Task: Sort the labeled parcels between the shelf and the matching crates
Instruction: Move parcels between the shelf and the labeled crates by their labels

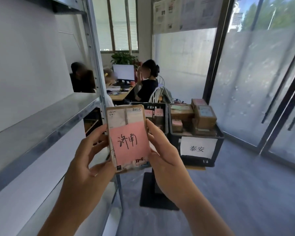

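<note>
Both hands hold one parcel (129,138) upright in front of the person, label side to the camera: the left hand (90,150) grips its left edge with fingers curled behind and the thumb near the lower corner, and the right hand (162,149) clamps the right edge, fingers wrapped round it. The parcel is in the air, clear of shelf and crates, at the centre of the view. Its pink label (129,143) bears the handwritten characters 济南. Step in hand, as judged: read the label and choose the destination. To do this well, keep the label square to the eye, confirm both characters, then compare them with each crate's sign before moving. The right crate (216,145), at 2 o'clock from the parcel, carries a white sign (197,148) reading 泰安; this does not match, so the parcel probably should not go there. That crate holds several brown boxes (205,116) stacked above its rim, some with pink or pale labels. The left crate (165,113), at 12 o'clock and just behind the parcel, holds boxes with pink labels (158,113); its sign is hidden, so verify it before release. The metal shelf (41,120) lies at 9 o'clock; the level shown appears bare. Lower the parcel flat, with the label up.
</note>
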`<state>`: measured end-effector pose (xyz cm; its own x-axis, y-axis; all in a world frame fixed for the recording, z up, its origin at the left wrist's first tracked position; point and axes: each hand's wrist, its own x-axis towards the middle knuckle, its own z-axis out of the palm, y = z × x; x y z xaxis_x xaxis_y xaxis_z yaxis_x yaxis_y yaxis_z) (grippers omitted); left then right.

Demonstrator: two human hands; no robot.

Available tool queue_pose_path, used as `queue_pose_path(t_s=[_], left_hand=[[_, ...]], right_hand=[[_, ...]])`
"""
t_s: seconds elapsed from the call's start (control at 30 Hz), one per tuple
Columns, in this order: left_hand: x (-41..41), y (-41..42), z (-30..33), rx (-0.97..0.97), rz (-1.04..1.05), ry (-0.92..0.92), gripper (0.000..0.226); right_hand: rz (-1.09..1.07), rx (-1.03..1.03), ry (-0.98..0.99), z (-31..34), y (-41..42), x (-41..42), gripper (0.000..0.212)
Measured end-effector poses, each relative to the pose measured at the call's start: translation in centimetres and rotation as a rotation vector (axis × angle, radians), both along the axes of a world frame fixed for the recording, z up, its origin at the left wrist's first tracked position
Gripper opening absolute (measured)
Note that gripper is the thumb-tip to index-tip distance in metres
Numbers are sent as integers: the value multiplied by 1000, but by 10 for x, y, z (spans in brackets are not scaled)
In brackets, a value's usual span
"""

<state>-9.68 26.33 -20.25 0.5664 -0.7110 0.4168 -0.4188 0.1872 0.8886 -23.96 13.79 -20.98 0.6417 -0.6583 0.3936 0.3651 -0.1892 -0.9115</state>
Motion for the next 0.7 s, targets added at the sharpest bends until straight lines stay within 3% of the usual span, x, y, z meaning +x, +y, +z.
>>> queue_pose_path(t_s=[0.4,0.53,0.7], left_hand=[[164,-135,-6,100,-55,-10,79],[192,-184,-21,138,-8,-50,85],[215,-273,-34,248,50,-101,95]], right_hand=[[-183,-106,83,-13,-116,154,80],[-190,-72,93,-31,-163,190,76],[-121,-131,208,-51,-259,224,88]])
